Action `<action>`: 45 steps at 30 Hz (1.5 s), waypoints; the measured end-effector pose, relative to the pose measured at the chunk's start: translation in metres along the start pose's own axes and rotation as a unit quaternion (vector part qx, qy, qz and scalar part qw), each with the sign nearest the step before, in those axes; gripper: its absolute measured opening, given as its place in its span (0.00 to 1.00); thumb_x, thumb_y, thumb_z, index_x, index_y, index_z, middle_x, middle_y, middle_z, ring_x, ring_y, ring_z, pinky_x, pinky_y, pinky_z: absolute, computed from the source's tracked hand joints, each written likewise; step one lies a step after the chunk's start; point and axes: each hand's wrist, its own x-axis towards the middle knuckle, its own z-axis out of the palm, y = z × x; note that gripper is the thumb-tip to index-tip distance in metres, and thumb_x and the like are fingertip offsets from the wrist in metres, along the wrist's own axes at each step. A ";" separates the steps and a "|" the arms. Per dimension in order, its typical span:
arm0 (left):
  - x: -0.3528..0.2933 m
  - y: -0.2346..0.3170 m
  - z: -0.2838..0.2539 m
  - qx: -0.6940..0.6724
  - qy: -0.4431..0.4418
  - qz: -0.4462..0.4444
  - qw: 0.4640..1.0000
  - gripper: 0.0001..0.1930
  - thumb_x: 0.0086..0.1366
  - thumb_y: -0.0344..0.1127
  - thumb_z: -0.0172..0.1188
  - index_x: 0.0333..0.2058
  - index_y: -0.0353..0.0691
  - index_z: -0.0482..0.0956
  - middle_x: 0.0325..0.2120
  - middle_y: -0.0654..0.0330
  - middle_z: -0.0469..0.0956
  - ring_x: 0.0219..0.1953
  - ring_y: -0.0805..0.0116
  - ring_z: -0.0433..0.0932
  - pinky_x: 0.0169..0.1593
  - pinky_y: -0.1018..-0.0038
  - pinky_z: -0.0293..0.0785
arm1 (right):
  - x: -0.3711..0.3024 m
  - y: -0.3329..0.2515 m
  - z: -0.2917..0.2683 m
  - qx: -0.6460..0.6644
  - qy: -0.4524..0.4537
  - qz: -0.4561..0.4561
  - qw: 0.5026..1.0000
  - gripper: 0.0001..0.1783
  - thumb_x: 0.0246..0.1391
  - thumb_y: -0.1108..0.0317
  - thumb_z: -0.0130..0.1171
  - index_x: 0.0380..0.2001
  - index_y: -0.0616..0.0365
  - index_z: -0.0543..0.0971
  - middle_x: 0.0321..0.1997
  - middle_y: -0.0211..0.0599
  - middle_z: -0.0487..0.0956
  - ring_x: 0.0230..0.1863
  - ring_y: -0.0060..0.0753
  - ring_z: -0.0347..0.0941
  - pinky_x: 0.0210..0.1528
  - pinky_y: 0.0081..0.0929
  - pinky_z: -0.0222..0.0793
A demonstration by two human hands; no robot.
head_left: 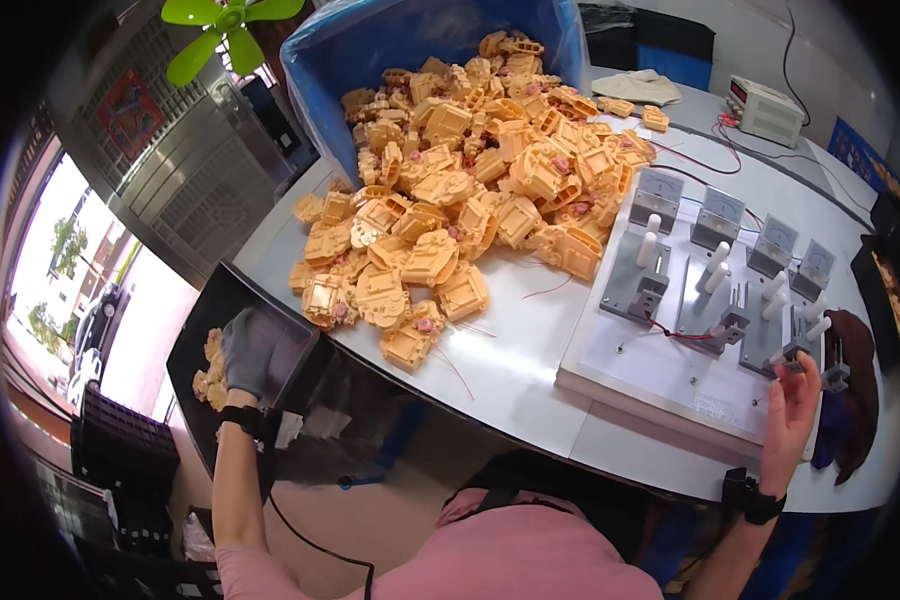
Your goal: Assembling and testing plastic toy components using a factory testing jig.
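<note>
My left hand (252, 352), in a grey glove, reaches down into a black bin (292, 325) at the left. Beside it in the bin lie a few beige plastic housings (211, 375). Its fingers point down and away, so their grip is hidden. My bare right hand (792, 405) is at the right end of a white test board (660, 385). Its fingers are apart, the tips up against a grey clamp block (792, 352), and I see nothing held. Grey fixtures with white posts (718, 272) and several analog meters (718, 215) stand on the board.
A big heap of beige housings (450, 185) with thin red wires spills from a blue lined crate (320, 60) onto the table (510, 370). A power supply (765, 108) stands at the back right. Dark cloth (855, 400) lies right of the board. A green fan (232, 20) hangs far left.
</note>
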 end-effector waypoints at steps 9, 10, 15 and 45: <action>-0.066 0.238 0.042 -0.179 -0.170 0.119 0.962 0.48 0.49 0.47 0.78 0.68 0.56 0.66 0.71 0.41 0.47 0.72 0.37 0.56 0.69 0.56 0.65 | 0.001 0.014 -0.014 -0.037 -0.005 0.020 0.999 0.27 0.66 0.75 0.56 0.67 0.55 0.68 0.51 0.32 0.75 0.54 0.24 0.71 0.62 0.24 0.62; -0.067 0.246 0.049 -0.207 -0.174 0.132 0.954 0.47 0.49 0.46 0.78 0.68 0.56 0.67 0.71 0.42 0.47 0.71 0.38 0.57 0.69 0.56 0.65 | 0.001 0.012 -0.014 -0.038 -0.005 0.021 0.999 0.27 0.66 0.75 0.56 0.67 0.55 0.68 0.51 0.32 0.75 0.55 0.24 0.71 0.62 0.24 0.63; -0.066 0.275 0.069 -0.245 -0.163 0.202 0.934 0.42 0.51 0.42 0.77 0.66 0.55 0.70 0.72 0.45 0.48 0.61 0.43 0.73 0.59 0.59 0.78 | 0.002 0.011 -0.009 -0.063 0.029 0.017 0.997 0.27 0.66 0.75 0.56 0.67 0.55 0.68 0.44 0.27 0.70 0.46 0.20 0.67 0.55 0.19 0.62; -0.090 0.262 0.015 -0.697 -0.466 -0.029 0.544 0.29 0.64 0.27 0.68 0.63 0.35 0.70 0.58 0.59 0.77 0.59 0.71 0.74 0.63 0.70 0.71 | -0.074 -0.092 0.188 0.146 -0.365 0.144 0.908 0.39 0.60 0.72 0.66 0.69 0.60 0.59 0.66 0.45 0.70 0.58 0.33 0.76 0.56 0.30 0.73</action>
